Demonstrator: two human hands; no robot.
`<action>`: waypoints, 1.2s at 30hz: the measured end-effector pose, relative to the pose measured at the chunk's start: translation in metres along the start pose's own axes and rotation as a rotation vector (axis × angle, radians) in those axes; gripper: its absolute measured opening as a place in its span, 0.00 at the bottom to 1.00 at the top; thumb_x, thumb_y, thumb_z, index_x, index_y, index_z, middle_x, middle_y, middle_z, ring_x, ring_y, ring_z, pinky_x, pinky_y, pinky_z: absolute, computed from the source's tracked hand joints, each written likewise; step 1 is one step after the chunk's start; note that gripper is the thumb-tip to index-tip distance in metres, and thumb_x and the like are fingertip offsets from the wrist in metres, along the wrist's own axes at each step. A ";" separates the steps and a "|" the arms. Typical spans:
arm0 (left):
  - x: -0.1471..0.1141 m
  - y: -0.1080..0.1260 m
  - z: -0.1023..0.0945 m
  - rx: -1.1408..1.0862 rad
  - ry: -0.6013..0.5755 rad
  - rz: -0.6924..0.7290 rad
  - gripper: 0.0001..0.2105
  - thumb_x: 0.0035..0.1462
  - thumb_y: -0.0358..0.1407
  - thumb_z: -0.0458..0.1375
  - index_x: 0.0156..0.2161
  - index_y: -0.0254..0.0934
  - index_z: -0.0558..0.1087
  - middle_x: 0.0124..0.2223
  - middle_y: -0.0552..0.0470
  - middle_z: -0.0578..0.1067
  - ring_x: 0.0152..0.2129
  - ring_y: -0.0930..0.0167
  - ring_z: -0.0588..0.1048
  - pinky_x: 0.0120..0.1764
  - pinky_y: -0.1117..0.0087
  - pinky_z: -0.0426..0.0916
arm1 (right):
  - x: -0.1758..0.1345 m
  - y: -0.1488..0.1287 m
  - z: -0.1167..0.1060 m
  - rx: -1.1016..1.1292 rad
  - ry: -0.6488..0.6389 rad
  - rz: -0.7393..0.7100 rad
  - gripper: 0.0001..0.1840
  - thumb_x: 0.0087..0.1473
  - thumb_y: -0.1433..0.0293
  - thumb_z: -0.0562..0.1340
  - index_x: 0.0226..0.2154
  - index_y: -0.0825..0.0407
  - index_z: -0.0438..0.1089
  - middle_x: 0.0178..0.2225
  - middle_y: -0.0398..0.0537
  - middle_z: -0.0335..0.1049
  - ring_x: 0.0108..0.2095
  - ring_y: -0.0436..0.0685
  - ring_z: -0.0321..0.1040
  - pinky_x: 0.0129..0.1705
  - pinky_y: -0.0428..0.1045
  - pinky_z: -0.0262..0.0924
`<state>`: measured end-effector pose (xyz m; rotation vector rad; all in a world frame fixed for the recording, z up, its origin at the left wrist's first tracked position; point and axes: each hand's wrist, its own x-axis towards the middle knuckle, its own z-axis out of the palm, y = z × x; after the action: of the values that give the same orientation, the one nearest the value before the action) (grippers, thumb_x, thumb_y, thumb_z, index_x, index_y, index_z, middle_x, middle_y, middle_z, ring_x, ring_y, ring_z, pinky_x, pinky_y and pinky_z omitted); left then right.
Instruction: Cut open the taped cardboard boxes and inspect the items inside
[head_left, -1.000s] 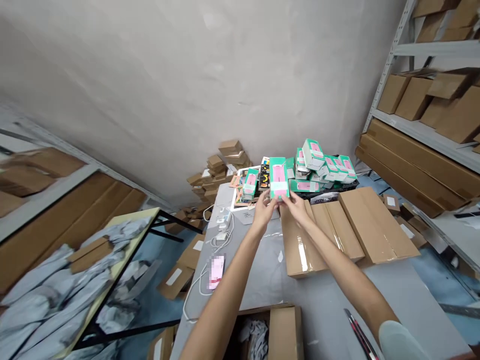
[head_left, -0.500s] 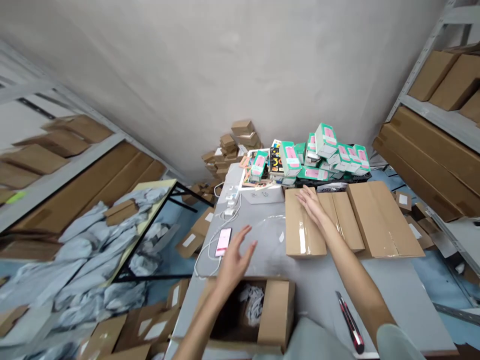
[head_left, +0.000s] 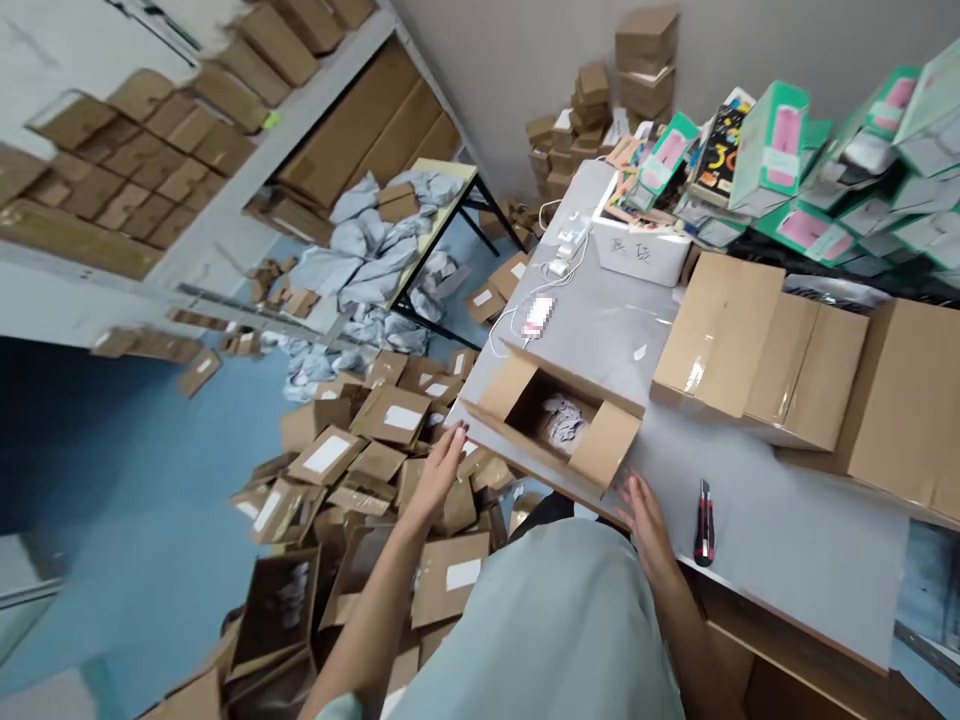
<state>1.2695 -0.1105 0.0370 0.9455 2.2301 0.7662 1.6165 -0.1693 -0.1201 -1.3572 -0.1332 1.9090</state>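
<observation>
An open cardboard box [head_left: 609, 442] sits at the table's near edge, its flaps spread. Crumpled paper [head_left: 562, 420] lies inside it. My left hand [head_left: 441, 468] is off the box's left end by the table edge, fingers stretched out, holding nothing. Close to the box's right near corner is my right hand [head_left: 642, 512], its fingers apart and nothing in them; whether it touches the cardboard I cannot tell. A red and black utility knife [head_left: 704, 525] lies on the table to the right of that hand. Further right stands a closed, taped cardboard box [head_left: 716, 330].
More boxes [head_left: 911, 400] line the table's right side. Green and pink packages [head_left: 780, 140] pile up behind a white bin [head_left: 637, 250]. A phone [head_left: 537, 316] with cables lies at the left. Many cartons [head_left: 394, 415] cover the floor, near a small table [head_left: 435, 235] with grey bags.
The view has swung left and down. My right hand has left the taped box and come to the open box. My left hand has moved from above the open box to its left end.
</observation>
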 end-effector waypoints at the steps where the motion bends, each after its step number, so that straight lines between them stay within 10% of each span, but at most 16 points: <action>1: 0.001 0.001 0.004 -0.064 -0.024 -0.033 0.35 0.71 0.62 0.57 0.71 0.41 0.73 0.76 0.34 0.71 0.72 0.50 0.72 0.70 0.47 0.70 | -0.002 0.001 0.002 -0.012 -0.019 -0.002 0.55 0.53 0.33 0.71 0.73 0.44 0.69 0.73 0.58 0.71 0.72 0.74 0.70 0.67 0.69 0.74; 12: 0.041 0.017 0.027 -0.335 -0.205 -0.027 0.21 0.76 0.46 0.57 0.62 0.33 0.79 0.74 0.32 0.73 0.70 0.49 0.73 0.68 0.45 0.73 | -0.024 -0.019 0.026 -0.133 0.037 -0.273 0.56 0.55 0.27 0.63 0.76 0.39 0.67 0.78 0.50 0.63 0.77 0.73 0.62 0.74 0.71 0.64; 19: -0.013 -0.081 -0.042 -0.591 -0.149 0.064 0.38 0.65 0.65 0.62 0.66 0.37 0.78 0.73 0.40 0.75 0.72 0.48 0.71 0.72 0.44 0.71 | -0.103 -0.032 0.083 -0.345 0.016 -0.505 0.36 0.64 0.36 0.65 0.66 0.34 0.78 0.76 0.39 0.67 0.79 0.66 0.57 0.76 0.63 0.63; 26: -0.088 -0.160 -0.129 -0.920 0.178 -0.054 0.47 0.52 0.74 0.67 0.61 0.34 0.81 0.64 0.34 0.82 0.62 0.44 0.81 0.67 0.39 0.75 | -0.105 -0.027 0.166 -0.690 -0.213 -0.467 0.44 0.58 0.35 0.69 0.67 0.41 0.78 0.75 0.50 0.69 0.78 0.74 0.59 0.77 0.72 0.60; 31: -0.135 -0.201 -0.200 -1.018 0.540 0.020 0.32 0.62 0.63 0.68 0.58 0.39 0.85 0.61 0.39 0.84 0.65 0.46 0.79 0.69 0.43 0.72 | -0.066 -0.005 0.265 -0.875 -0.551 -0.376 0.40 0.52 0.38 0.75 0.62 0.35 0.79 0.74 0.46 0.69 0.76 0.75 0.63 0.76 0.77 0.60; 36: -0.222 -0.253 -0.222 -1.001 0.879 0.024 0.36 0.67 0.68 0.61 0.63 0.41 0.82 0.70 0.41 0.79 0.67 0.50 0.77 0.71 0.48 0.70 | -0.093 0.060 0.361 -1.064 -0.860 -0.268 0.31 0.59 0.36 0.70 0.58 0.31 0.81 0.73 0.43 0.72 0.77 0.71 0.62 0.78 0.78 0.55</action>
<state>1.1334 -0.4878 0.0726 0.1029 1.9529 2.3223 1.2935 -0.1494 0.0753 -0.8692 -1.8453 2.0983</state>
